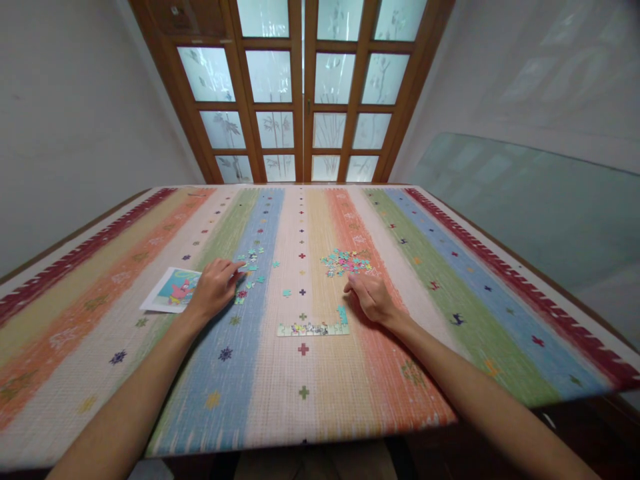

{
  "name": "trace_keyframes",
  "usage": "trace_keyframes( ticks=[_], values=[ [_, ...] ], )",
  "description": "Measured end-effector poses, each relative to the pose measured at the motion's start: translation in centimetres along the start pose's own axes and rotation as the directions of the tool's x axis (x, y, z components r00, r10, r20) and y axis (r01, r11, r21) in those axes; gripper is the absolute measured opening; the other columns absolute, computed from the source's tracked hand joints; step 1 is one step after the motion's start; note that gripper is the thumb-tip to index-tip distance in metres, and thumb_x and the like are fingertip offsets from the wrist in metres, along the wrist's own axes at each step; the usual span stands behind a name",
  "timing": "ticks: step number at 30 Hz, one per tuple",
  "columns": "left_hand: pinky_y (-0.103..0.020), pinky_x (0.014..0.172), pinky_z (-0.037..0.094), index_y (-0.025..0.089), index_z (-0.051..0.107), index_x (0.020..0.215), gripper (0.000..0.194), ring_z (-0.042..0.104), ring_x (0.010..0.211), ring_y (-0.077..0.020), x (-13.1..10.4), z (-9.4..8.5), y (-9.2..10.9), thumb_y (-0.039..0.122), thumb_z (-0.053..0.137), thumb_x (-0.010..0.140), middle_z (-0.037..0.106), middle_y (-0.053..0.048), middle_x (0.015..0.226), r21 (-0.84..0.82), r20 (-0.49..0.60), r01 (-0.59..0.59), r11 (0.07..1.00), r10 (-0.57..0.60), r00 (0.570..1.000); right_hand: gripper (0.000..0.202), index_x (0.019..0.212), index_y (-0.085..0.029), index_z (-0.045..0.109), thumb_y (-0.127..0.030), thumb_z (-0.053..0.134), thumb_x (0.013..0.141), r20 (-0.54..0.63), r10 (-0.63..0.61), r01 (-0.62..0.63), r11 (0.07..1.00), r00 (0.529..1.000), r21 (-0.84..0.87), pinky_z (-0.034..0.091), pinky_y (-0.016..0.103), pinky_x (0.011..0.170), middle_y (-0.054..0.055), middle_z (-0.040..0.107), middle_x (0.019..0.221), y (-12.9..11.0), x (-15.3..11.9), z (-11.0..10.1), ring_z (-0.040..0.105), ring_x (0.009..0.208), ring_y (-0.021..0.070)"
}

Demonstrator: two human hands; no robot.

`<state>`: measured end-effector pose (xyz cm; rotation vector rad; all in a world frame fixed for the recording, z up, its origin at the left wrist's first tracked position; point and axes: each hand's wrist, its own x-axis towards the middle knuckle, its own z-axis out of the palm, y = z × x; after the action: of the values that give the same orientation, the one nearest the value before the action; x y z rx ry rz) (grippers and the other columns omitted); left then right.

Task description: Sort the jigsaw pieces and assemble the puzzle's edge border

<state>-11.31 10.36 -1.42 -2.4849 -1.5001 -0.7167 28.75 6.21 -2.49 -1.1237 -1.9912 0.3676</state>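
My left hand (216, 287) rests at a loose group of puzzle pieces (253, 268), its index finger stretched out to their edge; I see no piece held in it. A printed picture card (173, 291) with a pink cartoon figure lies partly behind that hand. To the right, my right hand (370, 298) is closed, fingers curled, just below a dense heap of puzzle pieces (345, 262); whatever is in them is hidden. Between the hands lies a joined strip of puzzle pieces (313, 329), with a turquoise corner column (343, 315) rising at its right end.
A striped cloth (280, 393) covers the table. Two single puzzle pieces, one turquoise (287, 293) and one farther back (276, 264), lie between the groups. Wooden glazed doors (303, 93) stand beyond the table, and a pale glass-like panel (525, 220) leans at the right wall.
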Motion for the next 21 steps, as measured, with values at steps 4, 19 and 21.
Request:
trace_keyframes(
  ticks=[4,19,21],
  values=[
    [-0.044,0.086,0.048,0.021,0.069,0.115,0.032,0.061,0.095,-0.0302,0.01,-0.01,0.27,0.025,0.043,0.098,0.072,-0.012,0.097,0.006,0.007,0.001,1.0,-0.001,1.0,0.062,0.068,-0.021,0.067,-0.049,0.028,0.107,0.0,0.0,0.0,1.0,1.0,0.009,0.046,0.032,0.067,0.003,0.057,0.057,-0.06,-0.21,0.0,0.055,0.055,0.0187],
    [-0.043,0.087,0.047,0.021,0.069,0.118,0.041,0.064,0.097,-0.0299,-0.06,-0.62,-0.09,0.008,0.044,0.089,0.074,-0.011,0.1,0.009,0.037,-0.034,0.999,0.033,0.999,0.069,0.065,-0.02,0.067,-0.056,0.027,0.108,-0.023,0.067,-0.065,0.996,0.998,0.062,0.043,0.032,0.06,0.002,0.056,0.052,-0.2,-0.29,-0.06,0.054,0.048,0.0171],
    [-0.044,0.088,0.048,0.021,0.068,0.118,0.04,0.064,0.097,-0.0299,-0.08,-0.75,-0.29,0.007,0.044,0.089,0.073,-0.011,0.1,0.015,0.04,-0.03,0.999,0.03,0.999,0.07,0.064,-0.02,0.067,-0.057,0.027,0.108,-0.025,0.057,-0.055,0.996,0.998,0.064,0.043,0.032,0.06,0.002,0.056,0.052,-0.16,-0.32,-0.02,0.054,0.048,0.0167]
  ],
)
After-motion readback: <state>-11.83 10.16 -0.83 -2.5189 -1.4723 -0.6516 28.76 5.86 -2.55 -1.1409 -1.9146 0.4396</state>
